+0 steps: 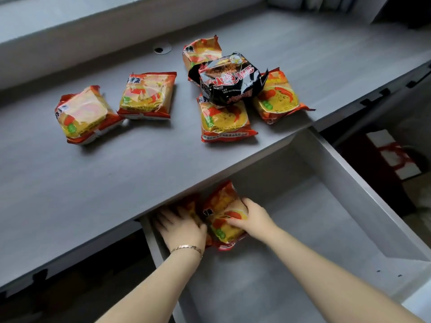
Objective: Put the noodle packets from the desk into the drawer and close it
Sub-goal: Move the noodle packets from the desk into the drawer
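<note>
Several orange-yellow noodle packets lie on the grey desk (pixel 116 173): one at the left (pixel 84 115), one beside it (pixel 147 95), and a cluster at the right (pixel 224 120) topped by a black packet (pixel 229 81). The drawer (pixel 349 194) under the desk stands pulled out. Inside its back left corner, my right hand (pixel 253 217) grips an orange packet (pixel 224 213). My left hand (pixel 182 226) lies flat on another orange packet (pixel 190 206), mostly hidden under the desk edge and the hand.
A round cable hole (pixel 162 49) sits near the desk's back edge, below a window ledge. The drawer's right part is bare grey bottom. To the right of the drawer, a dark red and white object (pixel 391 157) lies on the floor.
</note>
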